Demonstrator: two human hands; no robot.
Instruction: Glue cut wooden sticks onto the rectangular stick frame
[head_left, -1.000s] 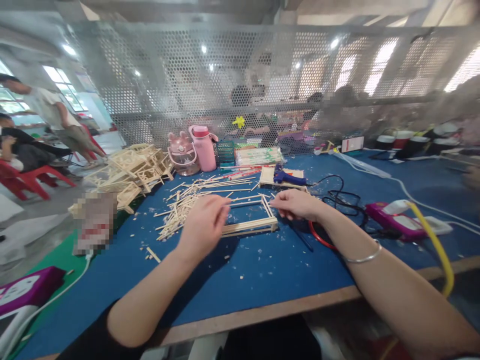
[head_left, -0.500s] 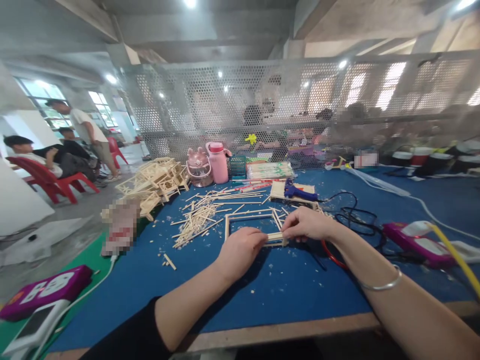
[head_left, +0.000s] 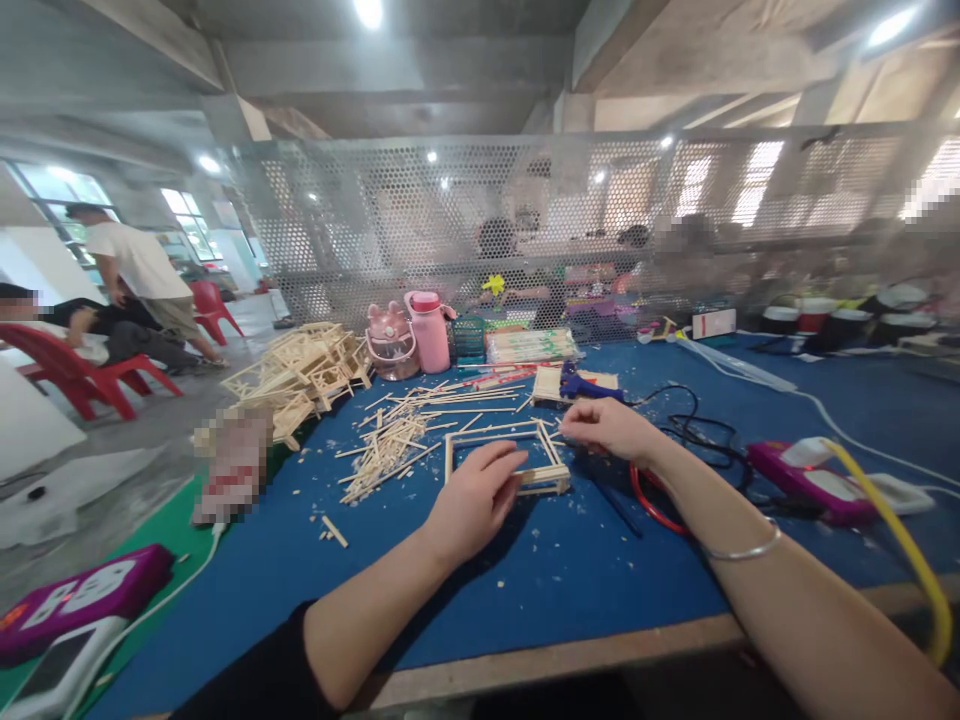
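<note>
A rectangular frame of thin wooden sticks (head_left: 495, 434) stands on the blue table cover. My left hand (head_left: 469, 500) lies over its near left part, fingers stretched out and slightly apart, close to the front bar. Whether the fingertips touch the bar I cannot tell. My right hand (head_left: 615, 432) is off the frame's right side, thumb and fingers pinched together; anything between them is too small to make out. Just behind it, a blue glue gun (head_left: 589, 386) rests on a small wooden stick piece (head_left: 546, 386). Loose sticks (head_left: 394, 440) are heaped left of the frame.
Finished-looking stick structures (head_left: 307, 370) are piled at the back left. A pink bottle (head_left: 430, 335) and a clear pink-lidded jug (head_left: 391, 342) stand before a perforated metal screen (head_left: 420, 220). Black cable (head_left: 701, 455) and a purple power strip (head_left: 810, 480) lie right.
My right hand has come off the frame's front right corner and moved slightly up, still pinched. My left fingers have loosened and straightened. The view has shifted a little.
</note>
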